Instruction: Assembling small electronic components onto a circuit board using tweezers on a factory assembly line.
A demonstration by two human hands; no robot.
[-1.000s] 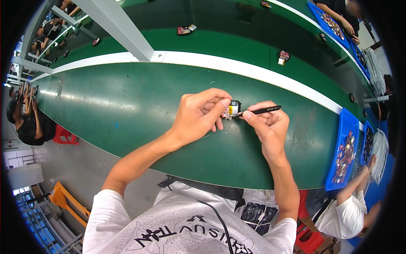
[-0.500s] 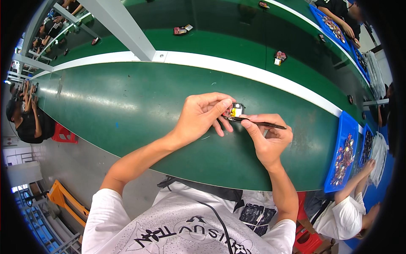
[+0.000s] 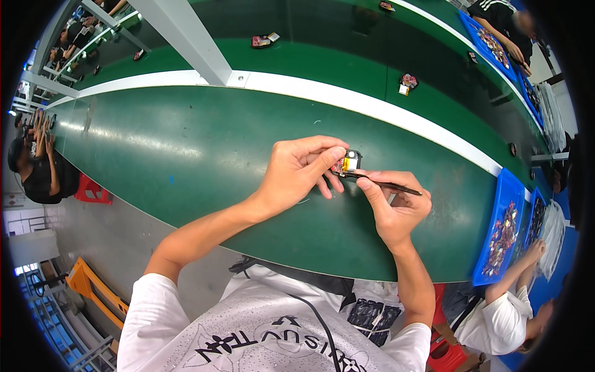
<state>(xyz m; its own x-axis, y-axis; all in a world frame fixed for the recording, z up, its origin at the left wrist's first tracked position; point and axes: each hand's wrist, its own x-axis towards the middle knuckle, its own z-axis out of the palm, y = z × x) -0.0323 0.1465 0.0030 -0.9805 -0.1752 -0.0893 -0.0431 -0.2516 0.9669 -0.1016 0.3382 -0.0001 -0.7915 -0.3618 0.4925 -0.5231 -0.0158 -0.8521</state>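
Observation:
Between finger and thumb my left hand (image 3: 297,167) grips a small black device casing (image 3: 352,158) just above the green tabletop. Red circuit parts, yellow tape and a silvery battery-like block show inside it. My right hand (image 3: 400,204) pinches slim black tweezers (image 3: 393,185), whose tip reaches the casing's lower edge. Whether the tip grips a part there is too small to tell. The casing's left side is hidden under my left thumb and fingers.
A blue tray (image 3: 501,229) of small parts stands at the right. Beyond a white rail (image 3: 322,92), a dark green belt (image 3: 322,53) carries several similar devices. A grey post (image 3: 186,43) rises at the rail. Co-workers sit at both sides.
My hands stay almost in place, and the tweezers shift slightly right. At the right, a co-worker's hand has moved a little. The whole view has shifted slightly.

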